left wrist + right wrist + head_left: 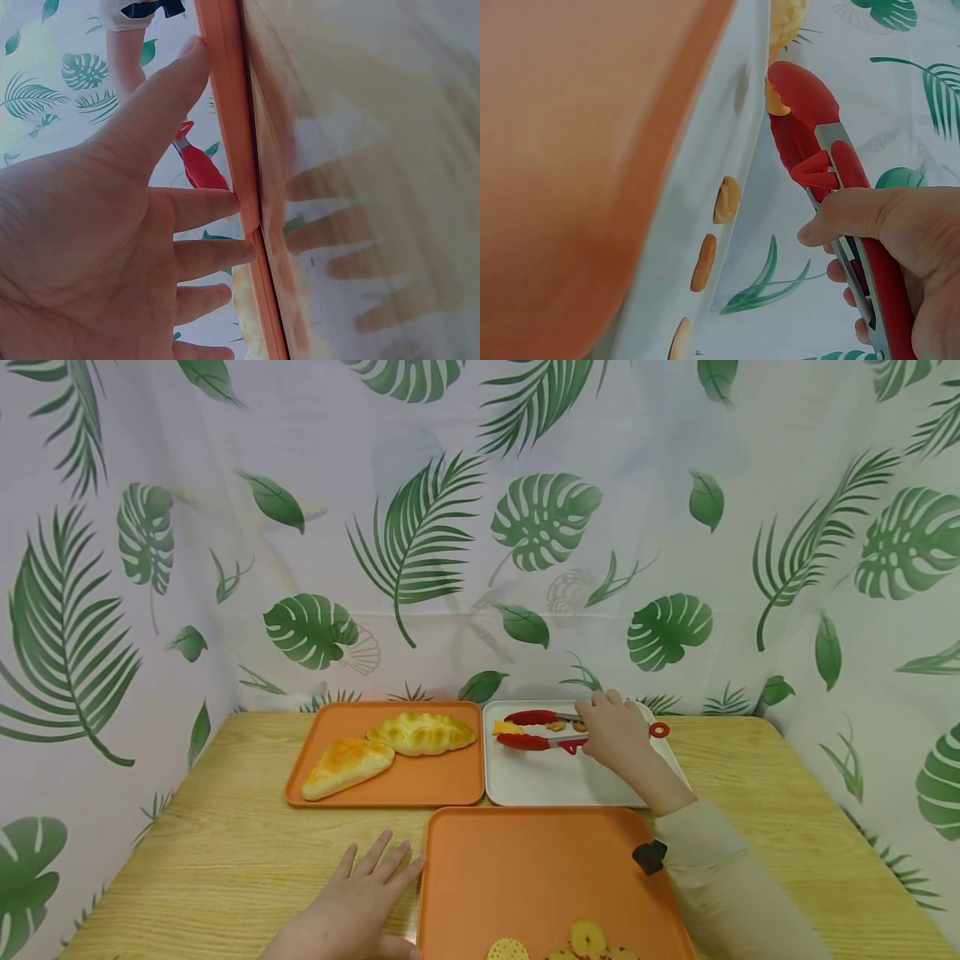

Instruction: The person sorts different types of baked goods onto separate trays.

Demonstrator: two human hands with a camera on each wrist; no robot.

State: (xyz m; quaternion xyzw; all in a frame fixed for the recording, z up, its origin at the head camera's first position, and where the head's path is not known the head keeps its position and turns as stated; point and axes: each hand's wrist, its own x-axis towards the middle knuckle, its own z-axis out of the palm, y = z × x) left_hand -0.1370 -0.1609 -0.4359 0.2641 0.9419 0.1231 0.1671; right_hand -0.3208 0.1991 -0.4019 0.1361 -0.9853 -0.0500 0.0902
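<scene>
My right hand [617, 733] grips red-and-silver kitchen tongs [525, 742] over the white tray [547, 785]. Between the red tips sits a small orange-yellow piece [507, 727], also visible in the right wrist view, partly hidden by the tips. Small brown nut-like pieces [727, 200] lie on the white tray beneath the tongs. Palm down with fingers spread, my left hand [352, 897] rests by the left edge of the front orange tray [525, 868], fingertips right at its rim. Round yellow cookies [587, 937] lie at the near end of that tray.
Behind the left hand, another orange tray [442, 781] holds a triangular bread [348, 768] and a long ridged bread [422, 734]. It stands side by side with the white tray on the wooden table [225, 860]. A leaf-patterned curtain [450, 543] encloses the back and sides.
</scene>
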